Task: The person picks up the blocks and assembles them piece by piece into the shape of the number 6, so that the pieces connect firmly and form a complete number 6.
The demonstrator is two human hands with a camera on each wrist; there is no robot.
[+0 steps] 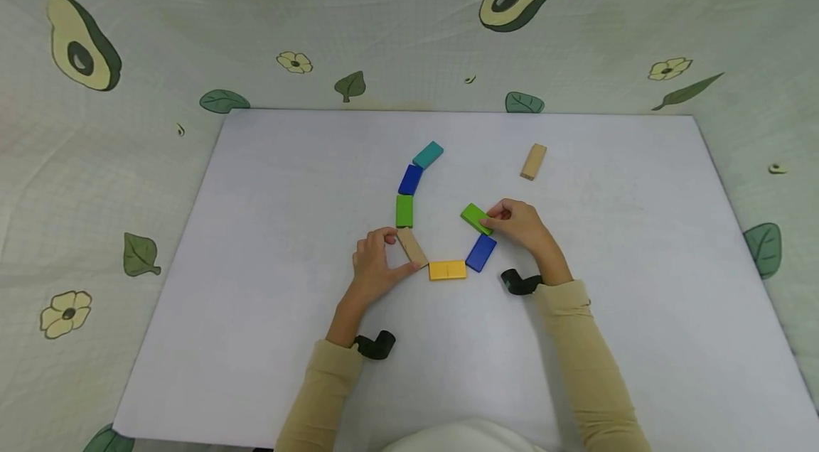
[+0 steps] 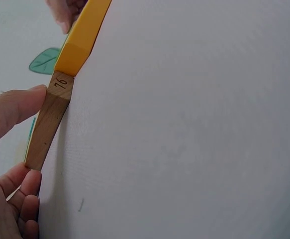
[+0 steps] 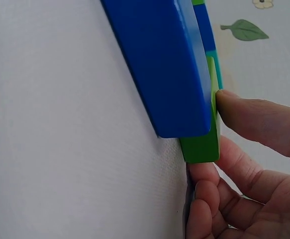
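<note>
Lengthwise between thumb and index finger, my left hand (image 1: 374, 268) holds a plain wooden block (image 1: 412, 247), fingertips at its two ends. The number 16 or 91 shows on one end of that wooden block (image 2: 48, 127) in the left wrist view. My right hand (image 1: 525, 227) pinches a light green block (image 1: 474, 217) by its right side. This green block (image 3: 202, 149) lies just past a blue block (image 1: 481, 253). A yellow block (image 1: 447, 270) sits between the blue and wooden blocks. Up from the wooden block run another green block (image 1: 404, 211), a blue block (image 1: 410, 180) and a teal block (image 1: 428, 154), forming a curve.
A loose wooden block (image 1: 534, 162) lies apart at the back right of the white table (image 1: 256, 224). Cloth printed with avocados and leaves (image 1: 409, 25) surrounds the tabletop. Each wrist carries a small black camera (image 1: 377, 345).
</note>
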